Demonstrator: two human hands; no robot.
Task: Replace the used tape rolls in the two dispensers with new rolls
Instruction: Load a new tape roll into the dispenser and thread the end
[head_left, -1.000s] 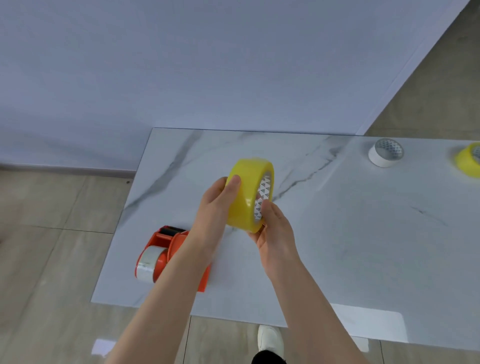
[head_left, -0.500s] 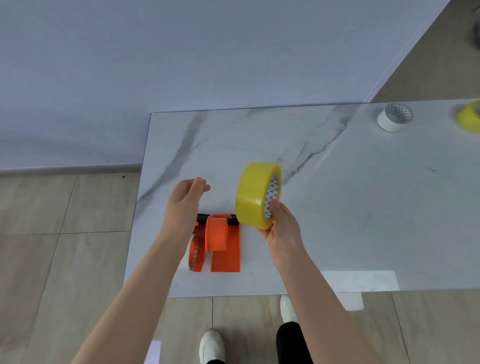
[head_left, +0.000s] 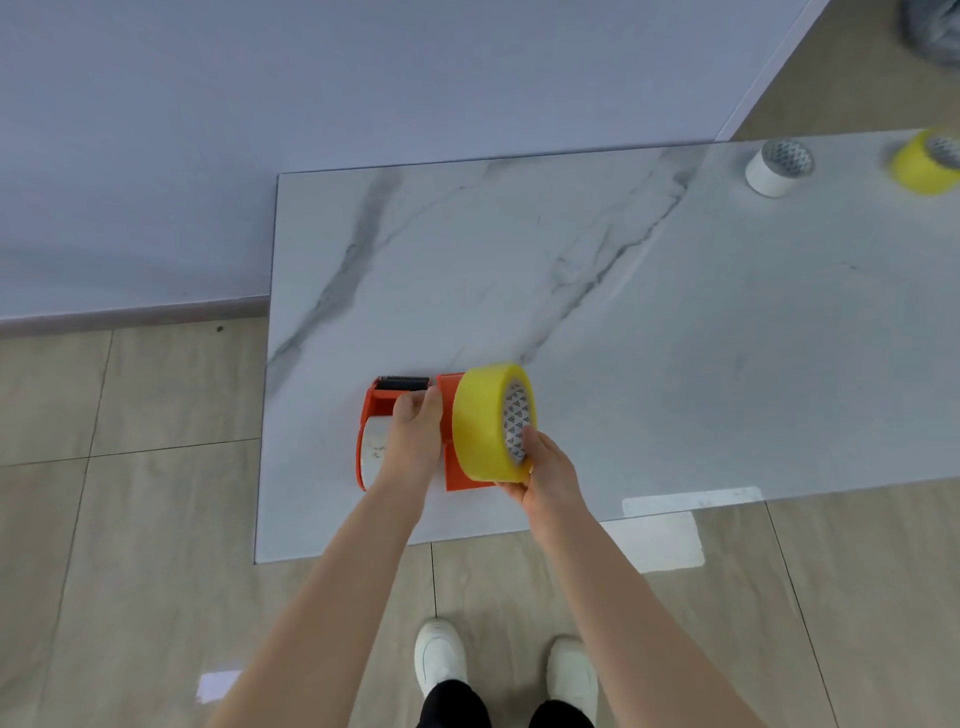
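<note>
Nearest, white shoes planted on the tiled floor at the edge of the marble surface. Just beyond, right hand clamped on a full yellow roll, thumb hooked into its patterned core, roll held on edge above the surface and just beside the orange dispenser, probably kept ready for loading. Left hand laid over the top of the dispenser, fingers curled together around its frame, seemingly to steady or lift it; grip closed on the body, as far as could be told. Pale, nearly spent roll seated in the dispenser's left side, not yet taken out; serrated blade pointed away from the person. Far off at the right end of the surface, a white roll and a second yellow roll lying well apart from the work, likely one discard and one spare. Second dispenser not seen.
</note>
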